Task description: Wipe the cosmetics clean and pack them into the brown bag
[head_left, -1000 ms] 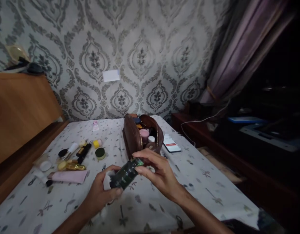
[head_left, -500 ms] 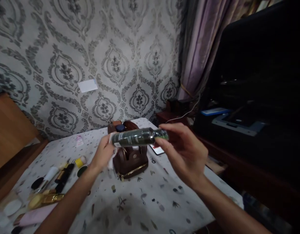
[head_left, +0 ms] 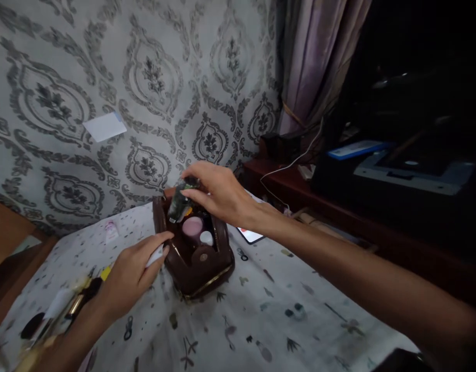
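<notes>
My right hand [head_left: 218, 191] pinches a dark green bottle [head_left: 178, 204] by its upper end. The bottle is tilted, its lower end inside the open brown bag [head_left: 199, 268]. A pink round item [head_left: 192, 227] and a small white-capped item [head_left: 206, 238] lie in the bag beside it. My left hand [head_left: 135, 268] is closed at the bag's left edge, its fingertips touching the rim. Between thumb and fingers shows part of a soft-looking white cloth [head_left: 155, 256], mostly hidden by the hand.
Makeup brushes [head_left: 73, 305] and other cosmetics lie at the left of the patterned tablecloth [head_left: 207, 336]. A small pink-and-white tube [head_left: 111, 230] is near the wall. A lit phone [head_left: 250, 236] lies right of the bag. A white cable [head_left: 292, 166] runs behind, near a dark screen [head_left: 416, 103].
The bottle went from being held level between both hands above the bag to tilting down into it, in my right hand only. My left hand let go of it and moved to the bag's rim.
</notes>
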`<state>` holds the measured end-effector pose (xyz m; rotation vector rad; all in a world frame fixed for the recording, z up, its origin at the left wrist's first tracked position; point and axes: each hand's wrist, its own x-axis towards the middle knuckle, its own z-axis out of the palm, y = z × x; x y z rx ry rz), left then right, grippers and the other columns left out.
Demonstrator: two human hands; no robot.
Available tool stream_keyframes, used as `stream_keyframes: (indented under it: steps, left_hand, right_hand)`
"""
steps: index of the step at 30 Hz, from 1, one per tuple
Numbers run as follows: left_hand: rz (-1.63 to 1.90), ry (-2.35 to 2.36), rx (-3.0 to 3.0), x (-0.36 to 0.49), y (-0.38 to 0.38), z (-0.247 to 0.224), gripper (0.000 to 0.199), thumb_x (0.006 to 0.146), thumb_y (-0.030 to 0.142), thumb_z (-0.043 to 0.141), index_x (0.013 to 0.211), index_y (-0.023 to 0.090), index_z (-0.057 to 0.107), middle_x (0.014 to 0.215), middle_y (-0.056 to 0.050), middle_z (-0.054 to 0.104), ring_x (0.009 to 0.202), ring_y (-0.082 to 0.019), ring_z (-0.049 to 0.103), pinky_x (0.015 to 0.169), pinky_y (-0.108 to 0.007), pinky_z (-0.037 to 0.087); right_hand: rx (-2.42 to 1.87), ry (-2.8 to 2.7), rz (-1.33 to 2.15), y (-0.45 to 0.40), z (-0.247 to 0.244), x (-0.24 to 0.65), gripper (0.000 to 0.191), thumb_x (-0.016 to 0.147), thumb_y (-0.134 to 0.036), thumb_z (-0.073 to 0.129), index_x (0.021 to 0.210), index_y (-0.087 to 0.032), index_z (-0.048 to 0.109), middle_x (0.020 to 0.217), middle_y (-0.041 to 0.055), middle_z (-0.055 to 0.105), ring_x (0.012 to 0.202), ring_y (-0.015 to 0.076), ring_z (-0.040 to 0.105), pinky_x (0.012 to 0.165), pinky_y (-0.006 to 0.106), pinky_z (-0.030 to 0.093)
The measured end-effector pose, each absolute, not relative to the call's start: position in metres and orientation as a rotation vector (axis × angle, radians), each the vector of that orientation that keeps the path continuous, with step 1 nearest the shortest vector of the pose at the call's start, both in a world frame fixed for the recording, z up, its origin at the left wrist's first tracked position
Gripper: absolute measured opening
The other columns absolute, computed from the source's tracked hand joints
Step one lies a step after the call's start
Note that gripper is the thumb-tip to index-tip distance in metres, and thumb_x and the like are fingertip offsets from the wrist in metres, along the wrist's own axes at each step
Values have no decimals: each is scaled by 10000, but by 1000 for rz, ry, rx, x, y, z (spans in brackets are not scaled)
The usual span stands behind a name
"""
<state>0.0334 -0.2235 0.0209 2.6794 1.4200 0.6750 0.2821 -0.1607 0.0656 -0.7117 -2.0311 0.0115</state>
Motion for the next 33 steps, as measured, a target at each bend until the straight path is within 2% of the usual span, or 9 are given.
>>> stream_keyframes:
  steps: [5,13,18,24,33]
  left_hand:
    - [716,1414,2678,26,-222,9,364,976,358,448,1294,259,593,1263,-51,695,1139,-228,667,934,-301,533]
    - [842,1354,2768,28,-220,5,323,973,307,474,1266,267,604,1222,-33,720,1096,-208,690,940,-300,536]
    - [875,1315,2827,29,-219,6,308,981,286,463,1252,245,604,1183,-44,737,1036,-185,712,845,-253,563]
    - [851,1316,2883,30,-220,7,305,994,279,443,1246,219,602,1171,-40,741,1023,-160,713,906,-239,536]
    - [859,1320,2872,31,-219,7,308,989,267,449,1256,227,597,1177,-40,736,1059,-175,702,901,-245,541]
  right_hand:
    - [-695,-2235,79,-134,57,261,104,915,-215,612,1013,-181,599,972,44,628,881,197,588,778,295,434]
    - [-829,-2297,70,-103,54,232,133,901,-227,639,1010,-154,620,910,58,656,816,198,589,711,282,410]
    - [-893,-2236,70,-78,56,218,155,882,-227,650,1014,-145,649,917,62,668,827,199,591,699,271,404]
    - [-995,-2308,163,-65,50,205,200,884,-257,652,1053,-151,649,971,64,666,852,191,593,713,263,423]
    - [-1063,-2353,283,-59,35,196,206,838,-234,679,1028,-158,649,997,65,661,900,200,613,734,261,462]
